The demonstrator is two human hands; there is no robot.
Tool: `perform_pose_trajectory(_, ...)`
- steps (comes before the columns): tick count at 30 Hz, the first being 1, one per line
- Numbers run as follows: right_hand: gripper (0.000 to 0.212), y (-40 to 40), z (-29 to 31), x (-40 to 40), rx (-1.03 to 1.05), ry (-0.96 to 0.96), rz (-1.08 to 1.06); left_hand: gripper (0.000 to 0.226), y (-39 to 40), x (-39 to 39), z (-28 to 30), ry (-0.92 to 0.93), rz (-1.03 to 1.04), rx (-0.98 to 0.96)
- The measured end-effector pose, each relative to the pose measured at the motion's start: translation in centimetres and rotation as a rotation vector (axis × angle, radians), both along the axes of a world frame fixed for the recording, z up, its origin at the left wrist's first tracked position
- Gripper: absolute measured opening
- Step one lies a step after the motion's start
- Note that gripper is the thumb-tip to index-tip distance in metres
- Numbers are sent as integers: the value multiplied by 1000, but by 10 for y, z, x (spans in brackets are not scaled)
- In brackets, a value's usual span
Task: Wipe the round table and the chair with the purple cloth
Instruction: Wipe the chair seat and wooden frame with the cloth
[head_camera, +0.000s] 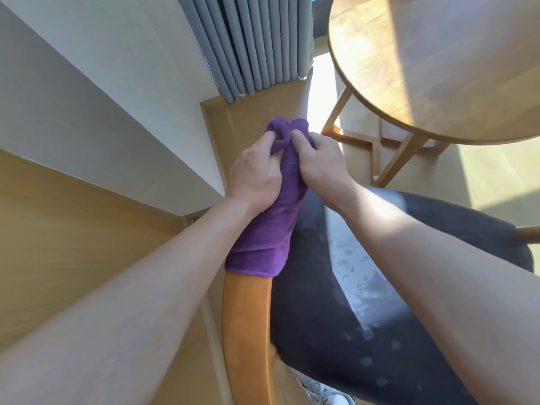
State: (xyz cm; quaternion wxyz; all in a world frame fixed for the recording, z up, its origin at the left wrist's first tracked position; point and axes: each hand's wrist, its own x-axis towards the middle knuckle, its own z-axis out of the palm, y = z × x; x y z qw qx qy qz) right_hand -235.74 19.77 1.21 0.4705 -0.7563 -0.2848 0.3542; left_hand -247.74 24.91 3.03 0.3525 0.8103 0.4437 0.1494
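Over the chair's point(380, 273) wooden arm we bunch the purple cloth point(268, 229). Left hand point(254, 176) and right hand point(321, 162) both pinch it, fingers curled tight. Round table point(438, 68) stands beyond.

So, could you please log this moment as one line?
left hand: grips purple cloth | right hand: grips cloth | cloth over wooden chair arm

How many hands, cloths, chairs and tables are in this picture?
Hands: 2, the left hand and the right hand, both holding the cloth
Cloths: 1, the purple cloth
Chairs: 1, the chair with a wooden arm and dark seat
Tables: 1, the round table
Total: 5
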Motion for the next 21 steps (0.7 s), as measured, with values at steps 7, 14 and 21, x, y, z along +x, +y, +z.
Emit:
perform_pose_trajectory(7, 42, 24, -1, -3, -56, 19, -50, 23, 16, 18, 0, 78, 71, -123)
perform_pose_trajectory(14, 43, 27, 0, -11, -83, -136, -269, 37, 30, 30, -6, 131, 82, -128)
perform_pose_trajectory(21, 45, 19, -1, -25, -79, 66, -485, 32, 24, 24, -4, 69, -7, 91)
